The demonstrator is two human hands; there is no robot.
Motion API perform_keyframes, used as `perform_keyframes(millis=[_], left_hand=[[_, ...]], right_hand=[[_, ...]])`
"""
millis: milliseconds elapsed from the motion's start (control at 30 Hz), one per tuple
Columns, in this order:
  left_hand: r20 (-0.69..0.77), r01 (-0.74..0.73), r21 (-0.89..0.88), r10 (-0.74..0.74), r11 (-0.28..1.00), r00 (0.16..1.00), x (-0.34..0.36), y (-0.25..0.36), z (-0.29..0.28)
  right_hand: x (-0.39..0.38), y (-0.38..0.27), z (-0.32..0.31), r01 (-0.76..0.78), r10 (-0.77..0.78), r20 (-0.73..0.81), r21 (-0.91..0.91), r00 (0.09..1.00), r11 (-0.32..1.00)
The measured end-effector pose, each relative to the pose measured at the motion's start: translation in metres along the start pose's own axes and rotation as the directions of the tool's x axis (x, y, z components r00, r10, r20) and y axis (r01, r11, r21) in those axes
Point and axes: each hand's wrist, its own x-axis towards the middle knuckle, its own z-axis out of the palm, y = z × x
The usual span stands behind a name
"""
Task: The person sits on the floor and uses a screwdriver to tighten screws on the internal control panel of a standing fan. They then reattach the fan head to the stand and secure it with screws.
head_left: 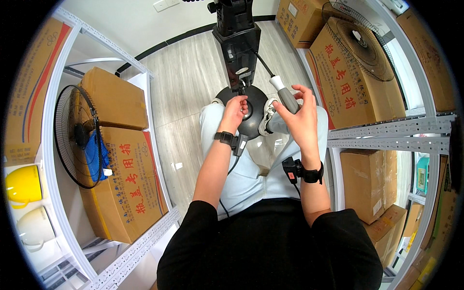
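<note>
A black fan stand (237, 46) rises in front of me from a round black base (251, 128) on the floor. Beside the bottom of its upper housing, my left hand (236, 110) is closed with curled fingers; what they grip, if anything, is hidden. In my right hand (302, 113) is a screwdriver (288, 100) with a grey and white handle, held loosely between thumb and fingers. Its dark shaft points up and left, and the tip overlaps the stand's housing in this view; whether it touches cannot be told.
White metal shelves flank me. At left, a black fan grille (79, 159) leans on cardboard boxes (128, 193), near a yellow mug (24, 186) and a white mug (36, 227). At right, another fan grille (360, 43) rests against a large box (338, 82). My shoe (268, 116) is beside the base.
</note>
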Motion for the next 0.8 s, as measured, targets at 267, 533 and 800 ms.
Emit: perform_keyframes(millis=[267,533,800], left_hand=[[0.003,-0.007,0.009,0.007,1.000,1.000,0.001,-0.001,-0.001],[-0.016,0.000,0.005,0.000,1.000,1.000,0.002,0.000,0.000],[-0.004,0.034,-0.099,-0.034,0.994,0.999,0.008,-0.002,-0.005]], right_hand=[[0.004,-0.008,-0.005,-0.461,0.404,0.242,0.272,0.882,0.844],[0.000,-0.001,-0.004,-0.010,0.012,0.033,-0.068,0.999,0.998],[0.002,-0.009,-0.006,-0.228,0.220,0.094,0.077,0.971,0.971]])
